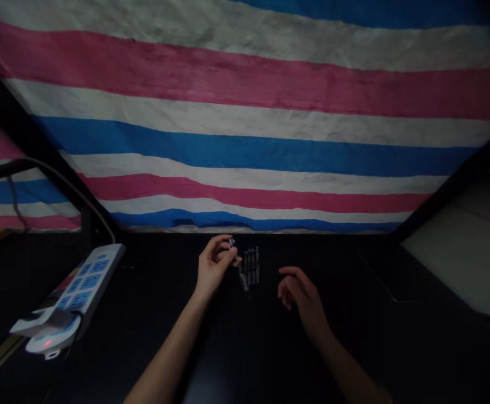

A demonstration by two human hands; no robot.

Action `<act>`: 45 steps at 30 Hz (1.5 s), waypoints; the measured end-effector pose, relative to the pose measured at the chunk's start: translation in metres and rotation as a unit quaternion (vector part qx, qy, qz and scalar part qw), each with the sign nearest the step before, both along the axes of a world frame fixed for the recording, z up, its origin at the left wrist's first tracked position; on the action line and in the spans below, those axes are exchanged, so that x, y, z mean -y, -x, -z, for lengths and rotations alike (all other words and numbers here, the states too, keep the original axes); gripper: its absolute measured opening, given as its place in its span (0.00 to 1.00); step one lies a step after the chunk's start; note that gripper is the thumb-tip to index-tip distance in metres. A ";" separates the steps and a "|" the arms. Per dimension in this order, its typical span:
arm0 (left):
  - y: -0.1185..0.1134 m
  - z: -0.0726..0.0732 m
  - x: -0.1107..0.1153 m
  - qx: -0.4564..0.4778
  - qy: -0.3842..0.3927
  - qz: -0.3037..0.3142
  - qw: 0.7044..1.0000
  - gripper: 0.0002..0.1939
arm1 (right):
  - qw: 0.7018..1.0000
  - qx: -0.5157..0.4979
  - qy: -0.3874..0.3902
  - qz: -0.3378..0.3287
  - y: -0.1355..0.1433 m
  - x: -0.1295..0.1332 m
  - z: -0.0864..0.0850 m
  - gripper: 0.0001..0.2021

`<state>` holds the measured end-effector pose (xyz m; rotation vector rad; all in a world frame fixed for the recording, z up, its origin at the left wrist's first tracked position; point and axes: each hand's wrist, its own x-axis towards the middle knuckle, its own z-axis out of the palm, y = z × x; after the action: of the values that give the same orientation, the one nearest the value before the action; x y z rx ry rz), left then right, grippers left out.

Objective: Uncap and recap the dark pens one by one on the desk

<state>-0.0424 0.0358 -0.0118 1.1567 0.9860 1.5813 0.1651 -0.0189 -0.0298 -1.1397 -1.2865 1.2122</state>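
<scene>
My left hand (215, 265) pinches a slim dark pen-like stick between thumb and fingers, its shiny silvery end (231, 242) poking up past the fingertips. Right beside those fingers, several similar slim dark pen-like sticks (252, 268) lie side by side on the black table (228, 348); the dim light hides their exact kind. To the right of the row and apart from it is my right hand (300, 294). Its index finger reaches out, the other fingers are loosely bent, and nothing shows in its grasp.
A white power strip (102, 268) with blue sockets, a glowing red light and a plugged-in adapter (47, 321) sits at the left. Striped sheeting (245, 151) in red, white and blue hangs behind the table. Dark frame bars (60, 151) slant along the sides.
</scene>
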 end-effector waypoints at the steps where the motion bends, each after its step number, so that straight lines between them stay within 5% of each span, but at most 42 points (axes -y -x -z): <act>1: 0.002 0.002 -0.007 -0.004 -0.002 -0.006 1.000 0.17 | 1.000 0.005 -0.005 0.001 0.000 -0.008 -0.003 0.14; 4: 0.004 0.013 -0.026 -0.030 0.007 -0.008 0.999 0.19 | 1.000 0.019 -0.022 0.000 0.002 -0.035 -0.003 0.13; 8: 0.005 0.030 -0.038 -0.054 0.017 0.001 0.998 0.21 | 0.998 0.045 -0.045 0.003 0.013 -0.062 0.018 0.11; 15: 0.010 0.055 -0.039 -0.064 0.032 0.009 0.997 0.21 | 0.995 0.079 -0.052 0.007 0.019 -0.072 0.053 0.08; 32: 0.016 0.056 -0.041 -0.107 0.045 -0.002 0.993 0.18 | 0.996 0.081 -0.029 0.001 0.016 -0.069 0.048 0.07; 40: 0.017 0.066 -0.041 -0.252 0.013 -0.007 0.968 0.21 | 0.996 0.085 -0.033 0.001 0.015 -0.068 0.046 0.08; 45: 0.027 0.058 -0.039 -0.326 -0.016 0.062 0.943 0.21 | 0.995 0.094 -0.035 0.002 0.015 -0.070 0.050 0.07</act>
<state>-0.0693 0.0749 -0.0698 1.7860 1.2731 1.1232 0.1500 0.0508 -0.0796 -1.2270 -1.4549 1.0685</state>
